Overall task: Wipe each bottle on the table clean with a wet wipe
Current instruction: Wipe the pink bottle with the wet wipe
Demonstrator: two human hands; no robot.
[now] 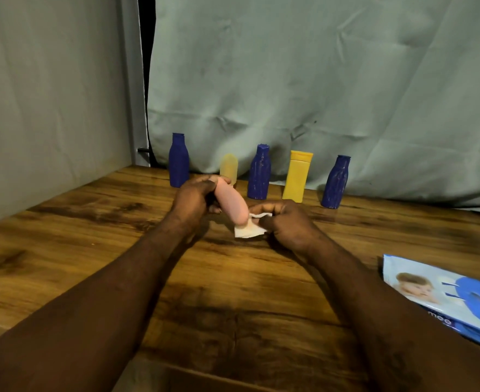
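Six bottles are in play: I hold the pink bottle (231,201) tilted, its upper end clasped in my left hand (195,198), its lower end pointing at my right hand (285,222), which is closed on the folded wet wipe (248,229) pressed against that end. Beyond my hands, five bottles stand upright in a row on the table (91,236): a dark blue bottle (179,160) beyond my left hand, a translucent yellow bottle (229,167) partly hidden behind the pink one, a second blue bottle (259,172), a yellow tube bottle (297,176) and a third blue bottle (335,182) beyond my right. The wipes pack (448,298) lies nearer me than my right hand. To wipe well, I judge I should rotate the bottle with my left hand while my right keeps the wipe wrapped snugly, covering base, sides and cap.
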